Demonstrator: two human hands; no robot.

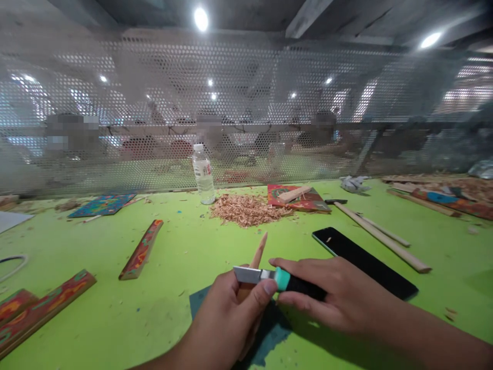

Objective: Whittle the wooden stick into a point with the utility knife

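My left hand [231, 318] is wrapped round a pointed wooden stick [259, 251], its tip aimed away from me. In my right hand [327, 288] is a carving knife [283, 279] with a black and teal handle and a short flat blade. The blade lies across the stick, just above my left fist, and my left thumb presses near the base of the blade. Beneath my hands a dark sheet [271, 334] with a ragged edge lies on the green table [165, 318]. The lower part of the stick is hidden in my left hand.
A heap of wood shavings [248, 209] lies beyond my hands, beside a water bottle [203, 177]. A black phone [362, 262] and wooden rods [385, 239] are at the right. Painted wooden strips [141, 249] lie left. A perforated metal screen [239, 108] stands behind the table.
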